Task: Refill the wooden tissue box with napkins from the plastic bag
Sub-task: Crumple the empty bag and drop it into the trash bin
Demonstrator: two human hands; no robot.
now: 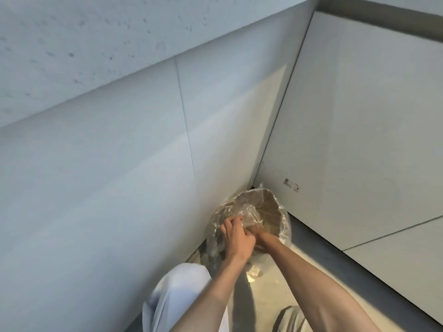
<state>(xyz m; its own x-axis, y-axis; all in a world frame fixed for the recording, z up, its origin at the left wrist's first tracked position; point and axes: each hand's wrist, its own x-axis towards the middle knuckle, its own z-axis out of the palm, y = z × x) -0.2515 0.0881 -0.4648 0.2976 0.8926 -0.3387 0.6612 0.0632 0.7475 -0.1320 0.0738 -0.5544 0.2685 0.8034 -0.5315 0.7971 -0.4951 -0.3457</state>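
Head view looks down into a corner of pale wall panels (119,176), where a crumpled clear plastic bag (284,226) of brown paper napkins (268,209) sits on the floor. Left hand (236,238) has its fingers curled, pinching the bag's film at the near rim. Right hand (260,232) reaches inside the opening, its fingers hidden by the left hand and plastic, so their state cannot be told.

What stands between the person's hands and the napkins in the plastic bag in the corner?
Only the clear plastic bag itself. The left hand grips its crumpled film, and the right hand reaches into its opening toward the brown napkins. The wooden box isn't in view.
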